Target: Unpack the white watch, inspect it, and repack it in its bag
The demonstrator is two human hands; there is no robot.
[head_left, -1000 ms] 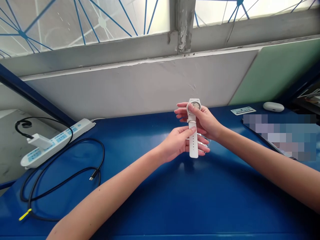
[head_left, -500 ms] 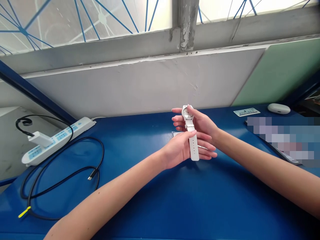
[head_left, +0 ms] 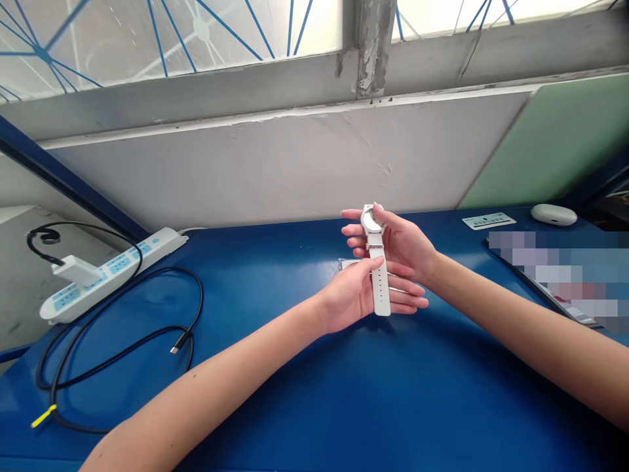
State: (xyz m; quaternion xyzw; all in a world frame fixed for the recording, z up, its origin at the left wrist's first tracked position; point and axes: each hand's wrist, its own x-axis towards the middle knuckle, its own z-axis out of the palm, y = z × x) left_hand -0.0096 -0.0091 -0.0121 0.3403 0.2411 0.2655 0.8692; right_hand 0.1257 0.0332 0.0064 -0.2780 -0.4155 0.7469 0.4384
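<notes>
Above the blue table, a white wristwatch with a round case and a pale strap is held between both hands. My right hand grips the case end, its thumb on the watch face and its fingers behind. Lower down, my left hand pinches the strap, thumb on top and fingers stretched out underneath. The strap's free end, with a row of holes, hangs over the left fingers toward me. Behind the left hand, a small clear packet lies on the table, partly hidden.
On the left are a white power strip with a plugged-in charger and a looped black cable on the blue table. At the back right lie a printed card, a white earbud case and a blurred-out flat item.
The watch and the right hand have shifted slightly right, and the watch face has tilted a little. Both hands keep their hold. The camera view has moved slightly.
</notes>
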